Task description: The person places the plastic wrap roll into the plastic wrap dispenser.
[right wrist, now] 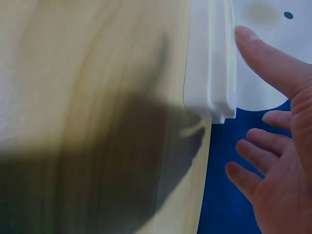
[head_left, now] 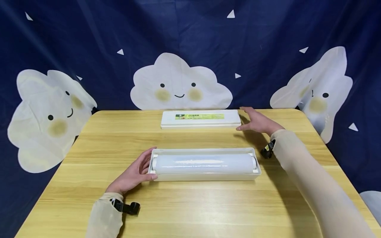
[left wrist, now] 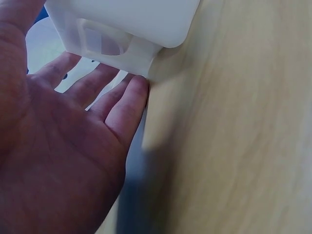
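Observation:
A long white cling film box [head_left: 205, 177] lies lidless at the middle of the table, with a glossy roll of cling film [head_left: 203, 164] inside. My left hand [head_left: 131, 175] grips its left end, thumb at the front corner and fingers round the back. In the left wrist view those fingers [left wrist: 127, 109] reach behind the box's end wall [left wrist: 105, 41]. Farther back lies the white lid [head_left: 190, 123], a yellow-green label on top. My right hand [head_left: 259, 121] is spread around the lid's right end. In the right wrist view, the thumb [right wrist: 268, 61] overlaps the lid's edge [right wrist: 209, 63]; contact is unclear.
The wooden table [head_left: 208, 211] ends just behind the lid. Beyond it hangs a dark blue curtain [head_left: 253, 39] with white smiling clouds. A black wrist camera [head_left: 128, 207] sits on the left sleeve, and another camera [head_left: 268, 150] on the right.

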{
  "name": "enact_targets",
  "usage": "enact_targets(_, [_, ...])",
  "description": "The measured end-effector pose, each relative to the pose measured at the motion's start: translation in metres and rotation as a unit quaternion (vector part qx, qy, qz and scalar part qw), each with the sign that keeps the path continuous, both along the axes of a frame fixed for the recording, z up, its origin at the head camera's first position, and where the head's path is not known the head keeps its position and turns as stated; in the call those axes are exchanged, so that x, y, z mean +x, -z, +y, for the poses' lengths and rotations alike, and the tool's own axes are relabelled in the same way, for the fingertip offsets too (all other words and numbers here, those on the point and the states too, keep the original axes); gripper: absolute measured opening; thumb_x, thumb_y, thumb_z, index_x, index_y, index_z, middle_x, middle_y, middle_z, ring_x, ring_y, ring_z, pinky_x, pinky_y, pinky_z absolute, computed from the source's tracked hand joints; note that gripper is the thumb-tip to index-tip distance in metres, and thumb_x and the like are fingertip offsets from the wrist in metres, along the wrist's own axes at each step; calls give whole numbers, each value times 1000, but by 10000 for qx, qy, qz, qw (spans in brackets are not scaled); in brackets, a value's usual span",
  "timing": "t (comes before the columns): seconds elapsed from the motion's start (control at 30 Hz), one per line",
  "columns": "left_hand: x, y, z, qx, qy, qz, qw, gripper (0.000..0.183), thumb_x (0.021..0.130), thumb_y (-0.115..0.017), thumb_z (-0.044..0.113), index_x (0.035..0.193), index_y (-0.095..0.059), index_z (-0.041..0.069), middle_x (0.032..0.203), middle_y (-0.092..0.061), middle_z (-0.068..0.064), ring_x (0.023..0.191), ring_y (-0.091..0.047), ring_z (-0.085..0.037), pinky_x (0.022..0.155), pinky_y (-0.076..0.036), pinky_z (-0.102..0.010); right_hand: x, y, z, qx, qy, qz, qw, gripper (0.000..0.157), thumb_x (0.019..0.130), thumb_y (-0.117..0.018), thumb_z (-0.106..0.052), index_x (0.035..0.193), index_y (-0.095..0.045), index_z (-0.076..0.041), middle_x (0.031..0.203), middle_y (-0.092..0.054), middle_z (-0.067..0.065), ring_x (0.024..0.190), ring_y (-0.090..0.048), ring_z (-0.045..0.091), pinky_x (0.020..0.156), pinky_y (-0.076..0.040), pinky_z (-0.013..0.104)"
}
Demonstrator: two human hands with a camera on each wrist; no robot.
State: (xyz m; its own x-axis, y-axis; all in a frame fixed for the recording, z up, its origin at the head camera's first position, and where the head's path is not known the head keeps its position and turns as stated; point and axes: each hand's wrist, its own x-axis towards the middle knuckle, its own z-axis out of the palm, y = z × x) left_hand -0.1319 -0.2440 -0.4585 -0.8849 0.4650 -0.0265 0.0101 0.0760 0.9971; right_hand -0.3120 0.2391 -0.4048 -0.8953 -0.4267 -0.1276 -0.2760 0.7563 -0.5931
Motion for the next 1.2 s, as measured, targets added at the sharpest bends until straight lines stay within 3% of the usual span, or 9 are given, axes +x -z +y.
enact_targets(0.4, [0,0,-1,-75,-37,-59,9999,94,86,-75,0,158,-17,16,156,-25,-15,139,-33,-23,107,-38,-25,-25,1,0,-200,254,-386,9987,111,79,-84,-36,155,-12,2,158,-14,25,143,-17,41,115,-18,57])
enact_targets(0.57, [0,-1,-2,-89,-56,-76,9999,93,86,-75,0,157,-17,16,155,-26,-15,139,-33,-24,106,-39,-25,-31,7,-1,-177,118,-747,9970,117,77,-85,-36,156,-7,1,159,-4,26,145,-6,41,116,-12,58])
enact_targets(0.7, [0,-1,-2,-79,-25,-75,9999,94,86,-75,0,158,-16,16,156,-25,-15,140,-31,-26,106,-38,-24,-35,12,-2,-41,-47,-724,9974,118,76,-86,-33,155,-5,3,159,0,27,145,0,41,116,-8,57])
enact_targets(1.0, [-2,-2,-3,-46,-54,-74,9999,94,85,-74,-1,157,-17,16,156,-24,-15,140,-30,-25,107,-37,-24,-46,20,-14,28,-263,-447,9986,120,74,-87,-31,153,-5,8,157,-5,30,144,-6,41,117,-9,53])
enact_targets(1.2, [-2,0,-2,-2,-11,-119,9999,93,86,-74,-1,157,-17,17,156,-25,-15,140,-32,-22,107,-37,-25,-47,24,-18,-29,-234,-594,9980,120,71,-90,-29,154,-10,5,157,-9,27,142,-12,39,117,-11,54])
